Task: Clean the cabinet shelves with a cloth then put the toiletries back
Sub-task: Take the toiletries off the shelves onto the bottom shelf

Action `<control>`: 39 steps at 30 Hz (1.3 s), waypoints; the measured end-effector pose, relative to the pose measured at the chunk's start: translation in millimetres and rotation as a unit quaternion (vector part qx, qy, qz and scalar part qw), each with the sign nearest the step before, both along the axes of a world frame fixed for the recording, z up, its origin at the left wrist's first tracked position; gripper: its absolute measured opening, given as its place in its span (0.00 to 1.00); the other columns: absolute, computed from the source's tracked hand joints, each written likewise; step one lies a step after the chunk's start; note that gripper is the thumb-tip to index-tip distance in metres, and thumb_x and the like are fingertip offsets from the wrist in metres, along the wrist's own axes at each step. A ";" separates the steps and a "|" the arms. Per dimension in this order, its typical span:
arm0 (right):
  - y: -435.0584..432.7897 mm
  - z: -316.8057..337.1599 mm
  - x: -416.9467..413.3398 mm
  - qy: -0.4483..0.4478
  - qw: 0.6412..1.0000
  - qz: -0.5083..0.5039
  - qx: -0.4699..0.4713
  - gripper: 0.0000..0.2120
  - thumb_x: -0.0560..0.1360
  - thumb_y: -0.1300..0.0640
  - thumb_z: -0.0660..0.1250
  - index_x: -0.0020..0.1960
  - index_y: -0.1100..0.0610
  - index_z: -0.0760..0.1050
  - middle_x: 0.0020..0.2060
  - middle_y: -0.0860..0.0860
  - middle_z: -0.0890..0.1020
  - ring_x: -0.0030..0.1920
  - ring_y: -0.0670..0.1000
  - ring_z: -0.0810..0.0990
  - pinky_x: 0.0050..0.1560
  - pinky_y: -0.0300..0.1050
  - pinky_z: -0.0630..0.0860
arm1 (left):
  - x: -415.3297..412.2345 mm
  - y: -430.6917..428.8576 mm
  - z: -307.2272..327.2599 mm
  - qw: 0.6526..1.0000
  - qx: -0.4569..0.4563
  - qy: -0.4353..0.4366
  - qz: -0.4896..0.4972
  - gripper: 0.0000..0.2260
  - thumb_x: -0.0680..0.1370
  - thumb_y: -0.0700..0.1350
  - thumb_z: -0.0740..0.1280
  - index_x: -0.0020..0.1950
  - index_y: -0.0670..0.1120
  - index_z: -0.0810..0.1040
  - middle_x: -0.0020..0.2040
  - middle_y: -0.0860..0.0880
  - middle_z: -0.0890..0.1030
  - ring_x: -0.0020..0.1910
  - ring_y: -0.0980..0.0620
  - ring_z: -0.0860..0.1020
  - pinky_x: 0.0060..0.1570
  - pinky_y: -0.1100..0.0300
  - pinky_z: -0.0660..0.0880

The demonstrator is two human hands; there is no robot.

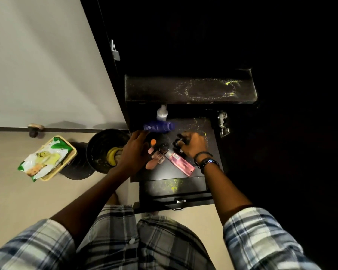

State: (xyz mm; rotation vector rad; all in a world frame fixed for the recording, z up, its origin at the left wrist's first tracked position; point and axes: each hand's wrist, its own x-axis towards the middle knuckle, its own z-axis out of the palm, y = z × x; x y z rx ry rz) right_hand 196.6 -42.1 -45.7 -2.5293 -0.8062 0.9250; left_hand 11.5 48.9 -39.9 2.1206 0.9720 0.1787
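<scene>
Dark shelf (165,173): our left hand (133,152) rests loose fingers on the blue bottle (159,126); beside it, our right hand (193,146) clenches a dark jar (177,142).

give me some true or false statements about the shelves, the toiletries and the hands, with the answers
1. The blue bottle lies on its side on the lower shelf. True.
2. The upper shelf holds three bottles. False: no bottle shows on it, only yellowish marks.
3. The right hand curls round a small dark item. True.
4. The pink tube stands upright. False: it lies flat near the right wrist.
5. The green and white packet sits inside the cabinet. False: it lies in a basket on the floor.
</scene>
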 end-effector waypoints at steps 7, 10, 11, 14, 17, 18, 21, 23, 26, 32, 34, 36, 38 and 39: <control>17.2 -10.9 1.5 -0.027 0.999 0.041 0.000 0.13 0.73 0.61 0.67 0.58 0.53 0.79 0.48 0.59 0.84 0.50 0.60 0.81 0.51 0.49 0.77 | 17.6 4.4 -0.8 0.999 -0.033 0.043 0.002 0.25 0.78 0.38 0.62 0.74 0.45 0.60 0.72 0.42 0.63 0.67 0.42 0.68 0.62 0.52 0.68; 20.8 -15.4 4.5 -0.035 0.998 0.053 -0.008 0.13 0.74 0.61 0.67 0.57 0.54 0.79 0.49 0.59 0.83 0.51 0.60 0.80 0.51 0.47 0.76 | 16.5 9.9 -5.2 0.997 -0.054 0.060 0.008 0.25 0.78 0.38 0.63 0.74 0.44 0.61 0.72 0.41 0.63 0.67 0.41 0.68 0.62 0.51 0.69; 21.1 -16.6 6.0 -0.037 0.998 0.057 -0.016 0.13 0.73 0.61 0.67 0.57 0.54 0.79 0.49 0.59 0.83 0.52 0.60 0.80 0.51 0.47 0.76 | 15.4 11.5 -7.1 0.996 -0.060 0.065 0.009 0.25 0.78 0.38 0.62 0.74 0.44 0.61 0.72 0.41 0.63 0.67 0.41 0.68 0.62 0.51 0.69; 20.6 -20.7 8.0 -0.042 0.997 0.066 -0.029 0.12 0.72 0.60 0.70 0.55 0.55 0.80 0.49 0.57 0.84 0.53 0.58 0.81 0.54 0.46 0.76 | 11.2 14.9 -12.3 0.996 -0.064 0.060 0.003 0.24 0.79 0.39 0.61 0.74 0.45 0.61 0.72 0.41 0.64 0.66 0.41 0.69 0.60 0.51 0.70; 22.5 -22.5 7.9 -0.046 0.997 0.058 -0.020 0.09 0.71 0.64 0.69 0.51 0.57 0.81 0.50 0.59 0.84 0.53 0.59 0.81 0.56 0.47 0.76 | 5.1 17.2 -16.7 0.997 -0.062 0.050 -0.004 0.23 0.78 0.38 0.62 0.72 0.44 0.63 0.70 0.40 0.66 0.63 0.41 0.71 0.56 0.55 0.71; 25.0 -22.4 8.5 -0.050 0.997 0.060 -0.018 0.09 0.72 0.64 0.68 0.50 0.58 0.81 0.50 0.59 0.84 0.53 0.60 0.81 0.56 0.48 0.76 | 3.2 18.2 -17.3 0.997 -0.063 0.049 -0.006 0.23 0.78 0.38 0.62 0.72 0.44 0.64 0.69 0.40 0.66 0.63 0.41 0.72 0.57 0.55 0.71; 35.9 -19.3 7.5 -0.057 0.996 0.073 -0.013 0.08 0.71 0.64 0.69 0.49 0.58 0.82 0.49 0.60 0.84 0.53 0.61 0.81 0.55 0.47 0.76 | -2.2 20.0 -17.4 0.996 -0.069 0.049 -0.005 0.23 0.77 0.37 0.62 0.72 0.43 0.64 0.70 0.39 0.65 0.65 0.40 0.70 0.60 0.52 0.70; 44.6 -18.5 4.8 -0.049 0.995 0.085 -0.004 0.08 0.70 0.64 0.69 0.48 0.58 0.82 0.48 0.60 0.84 0.52 0.61 0.81 0.55 0.46 0.76 | -4.8 20.1 -17.5 0.996 -0.074 0.047 -0.004 0.22 0.77 0.36 0.62 0.72 0.42 0.64 0.70 0.39 0.65 0.65 0.41 0.70 0.59 0.54 0.69; 56.3 -20.2 -0.2 -0.035 0.994 0.103 0.000 0.09 0.70 0.65 0.67 0.46 0.58 0.83 0.47 0.59 0.85 0.52 0.59 0.82 0.53 0.43 0.76 | -9.9 20.9 -20.7 0.996 -0.077 0.040 0.002 0.22 0.78 0.36 0.62 0.71 0.43 0.64 0.69 0.40 0.68 0.64 0.43 0.71 0.56 0.60 0.68; 79.6 -23.8 -11.9 -0.003 0.990 0.140 0.008 0.08 0.71 0.65 0.68 0.49 0.60 0.83 0.51 0.57 0.84 0.55 0.56 0.81 0.57 0.40 0.73 | -24.4 24.8 -32.6 0.993 -0.099 0.063 0.016 0.23 0.77 0.36 0.62 0.72 0.43 0.65 0.67 0.40 0.70 0.63 0.43 0.72 0.59 0.52 0.72; 85.7 -23.7 -16.7 0.005 0.989 0.145 0.012 0.09 0.72 0.65 0.67 0.49 0.61 0.83 0.51 0.57 0.84 0.55 0.55 0.81 0.57 0.39 0.73 | -27.5 24.9 -34.4 0.992 -0.100 0.073 0.018 0.23 0.76 0.36 0.62 0.72 0.43 0.65 0.68 0.41 0.70 0.64 0.43 0.71 0.59 0.53 0.71; 90.2 -24.5 -20.5 0.011 0.988 0.152 0.016 0.09 0.72 0.65 0.66 0.49 0.61 0.83 0.51 0.57 0.84 0.55 0.55 0.81 0.57 0.39 0.73 | -29.7 25.0 -35.1 0.992 -0.102 0.076 0.019 0.23 0.77 0.37 0.62 0.72 0.44 0.65 0.68 0.41 0.69 0.65 0.43 0.70 0.60 0.52 0.70; 93.4 -25.0 -24.1 0.017 0.988 0.153 0.017 0.09 0.72 0.65 0.66 0.48 0.60 0.83 0.50 0.57 0.84 0.55 0.55 0.81 0.56 0.39 0.73 | -32.4 24.6 -35.6 0.991 -0.104 0.081 0.018 0.23 0.77 0.37 0.61 0.72 0.44 0.64 0.69 0.41 0.68 0.66 0.42 0.70 0.61 0.50 0.70; 94.6 -25.5 -25.2 0.019 0.988 0.154 0.016 0.09 0.72 0.65 0.65 0.48 0.60 0.83 0.50 0.56 0.84 0.55 0.54 0.81 0.55 0.38 0.72 | -33.7 24.3 -35.5 0.991 -0.107 0.083 0.019 0.23 0.78 0.38 0.61 0.73 0.43 0.63 0.70 0.41 0.68 0.66 0.42 0.69 0.62 0.50 0.70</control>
